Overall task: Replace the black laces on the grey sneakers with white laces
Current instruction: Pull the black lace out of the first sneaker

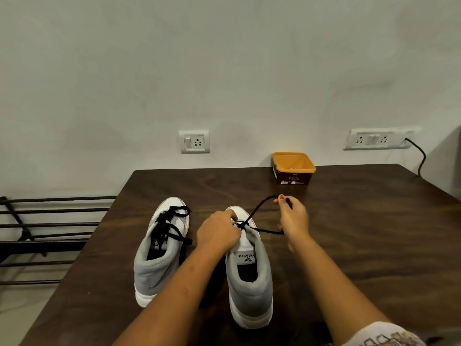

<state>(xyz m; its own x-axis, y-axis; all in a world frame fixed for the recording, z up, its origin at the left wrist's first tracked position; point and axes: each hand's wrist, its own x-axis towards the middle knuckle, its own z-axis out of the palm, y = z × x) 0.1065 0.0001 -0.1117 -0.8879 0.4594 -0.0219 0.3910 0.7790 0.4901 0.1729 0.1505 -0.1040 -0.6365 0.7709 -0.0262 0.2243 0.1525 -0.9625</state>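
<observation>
At a dark wooden table (361, 233), a person works the black lace (257, 208) out of the right-hand sneaker (249, 283), one of a grey pair standing side by side with toes to the wall. The left hand (219, 231) is curled down over the front of that shoe, gripping it by the tongue and lowest eyelets; whether its hidden fingertips also pinch the lace cannot be told. The right hand (293, 218), raised just beside the shoe, pinches a lace end between thumb and fingers and draws it out to the side, with a second strand running under the wrist.

Only the last crossing near the toe appears threaded, so the unlacing of this shoe looks nearly done. The left-hand sneaker (159, 258) keeps its own black laces (169, 226), loosened but in place.

The next move seems to call for a steady pull through the final eyelets while the shoe is held down. No white laces show; an orange tub (293, 168) waits at the far edge.
</observation>
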